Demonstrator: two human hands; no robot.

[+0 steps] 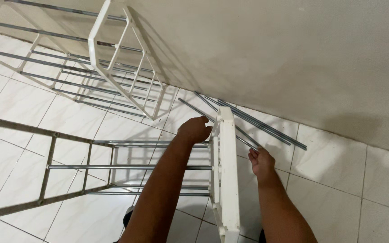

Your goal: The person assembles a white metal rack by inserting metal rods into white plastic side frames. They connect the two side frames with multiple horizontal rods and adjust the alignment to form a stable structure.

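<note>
The person stands over a half-built rack on the white tiled floor [347, 198], close to the beige wall [271, 49]. The left hand [194, 129] curls over the top of a white plastic side panel [228, 180], its grip pressed together around the panel's upper end. That panel stands on edge, its long axis running from the person's feet toward the wall, with metal rods [127, 167] stretching off to the left into a second panel [37, 166]. The right hand [261, 161] hovers on the other side of the panel, fingers loosely spread and holding nothing I can make out. Just beyond its fingertips, toward the wall, loose rods [266, 128] lie on the tiles, slanting along the wall's foot. The right hand is plainly the nearer one. Another assembled rack section [122, 67] leans farther back.
</note>
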